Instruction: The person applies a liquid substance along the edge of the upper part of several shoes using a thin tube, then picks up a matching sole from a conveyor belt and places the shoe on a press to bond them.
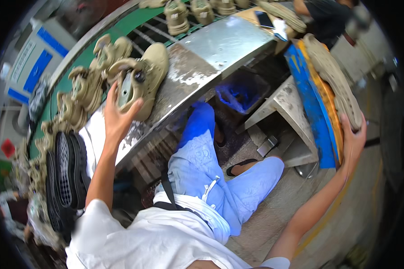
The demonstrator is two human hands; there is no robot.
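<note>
Left grip [116, 117] on shoe [141, 76], toe up-right

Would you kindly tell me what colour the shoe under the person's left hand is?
The lace-up fabric shoe under the left hand is khaki tan, seen in the head view.

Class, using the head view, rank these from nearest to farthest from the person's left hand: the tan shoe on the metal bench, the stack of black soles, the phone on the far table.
From the left hand:
1. Tan shoe, gripped by it.
2. Black soles, lower left.
3. Phone, far upper right.
</note>
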